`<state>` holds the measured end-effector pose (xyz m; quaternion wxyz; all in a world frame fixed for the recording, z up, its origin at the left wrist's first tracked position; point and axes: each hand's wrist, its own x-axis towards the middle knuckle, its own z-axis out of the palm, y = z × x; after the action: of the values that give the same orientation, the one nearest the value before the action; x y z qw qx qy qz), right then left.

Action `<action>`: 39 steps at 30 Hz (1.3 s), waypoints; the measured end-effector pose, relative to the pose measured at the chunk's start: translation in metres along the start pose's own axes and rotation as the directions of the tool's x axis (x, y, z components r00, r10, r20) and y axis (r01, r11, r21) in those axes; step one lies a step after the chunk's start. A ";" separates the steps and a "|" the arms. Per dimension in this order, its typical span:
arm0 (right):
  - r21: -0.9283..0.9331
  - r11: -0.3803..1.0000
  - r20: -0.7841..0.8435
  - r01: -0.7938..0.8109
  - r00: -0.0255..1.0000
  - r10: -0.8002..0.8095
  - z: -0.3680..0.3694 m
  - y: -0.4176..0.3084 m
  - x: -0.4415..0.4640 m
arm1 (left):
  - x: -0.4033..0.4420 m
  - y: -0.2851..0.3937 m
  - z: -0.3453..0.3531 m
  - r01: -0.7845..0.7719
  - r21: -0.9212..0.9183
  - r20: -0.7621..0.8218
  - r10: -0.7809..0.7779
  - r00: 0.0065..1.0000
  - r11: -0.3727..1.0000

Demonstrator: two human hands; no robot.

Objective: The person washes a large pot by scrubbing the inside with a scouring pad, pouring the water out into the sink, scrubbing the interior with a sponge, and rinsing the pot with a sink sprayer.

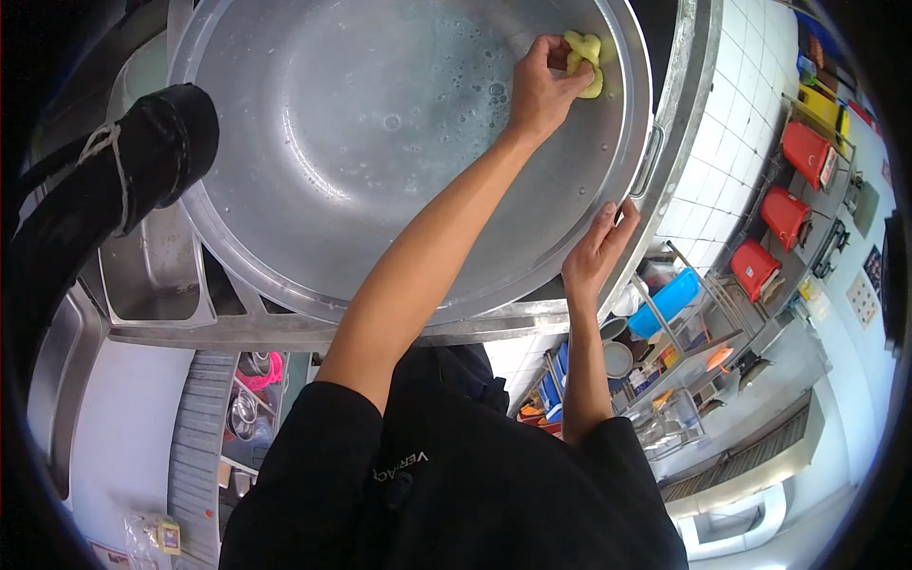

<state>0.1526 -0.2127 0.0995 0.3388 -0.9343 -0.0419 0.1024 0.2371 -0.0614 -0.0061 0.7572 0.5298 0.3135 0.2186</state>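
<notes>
A wide, shallow metal pan (351,223) fills the upper middle of the view, with thin suds and a little water on its inner floor. Pinched in my left hand (543,90) is a crumpled yellow sponge (589,81), pressed to the inner wall of the pan at the upper right. My right hand (598,255) is at the pan's outer rim, just below its side handle (651,161). The thumb and fingers close on the edge there, and the fingertips are partly hidden.
A thick black hose or pipe (142,157) arches in at the left, above a steel sink (157,271). The pan rests on a metal counter (275,332). Red containers (787,214), a blue tub (665,302) and cluttered racks stand at the right.
</notes>
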 end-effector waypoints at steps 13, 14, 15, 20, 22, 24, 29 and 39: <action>0.041 0.994 -0.020 -0.100 0.995 0.101 0.002 -0.003 -0.003 | 0.010 -0.054 -0.019 0.075 0.198 -0.079 -0.060 0.995 0.977; 0.037 0.993 -0.010 -0.114 0.993 0.115 0.000 -0.004 -0.007 | 0.005 -0.057 -0.019 0.119 0.145 -0.101 -0.105 0.989 0.982; 0.053 0.991 -0.012 -0.126 0.992 0.126 0.000 -0.005 -0.006 | 0.002 -0.058 -0.017 0.122 0.151 -0.101 -0.107 0.989 0.981; 0.064 0.993 -0.030 -0.095 0.995 0.097 0.001 0.000 -0.003 | -0.018 -0.004 0.003 -0.018 -0.026 0.018 0.018 1.000 1.000; 0.054 0.993 -0.015 -0.102 0.995 0.103 0.000 0.001 -0.002 | -0.014 -0.004 0.004 0.060 -0.039 0.021 -0.059 0.998 0.997; 0.080 0.993 -0.014 -0.089 0.996 0.091 0.001 0.001 -0.002 | -0.011 -0.009 0.001 0.069 -0.036 -0.064 -0.071 0.995 0.997; 0.084 0.993 -0.019 -0.081 0.996 0.083 0.001 -0.003 0.000 | -0.041 -0.039 -0.020 0.243 0.084 0.016 -0.245 0.969 0.966; 0.092 0.992 -0.027 -0.082 0.996 0.084 0.002 0.001 -0.002 | -0.087 -0.046 -0.038 0.279 0.358 0.064 -0.321 0.945 0.891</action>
<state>0.1500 -0.2127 0.0978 0.3769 -0.9204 0.0070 0.1036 0.1488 -0.1098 -0.0375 0.6953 0.6112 0.3781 0.0082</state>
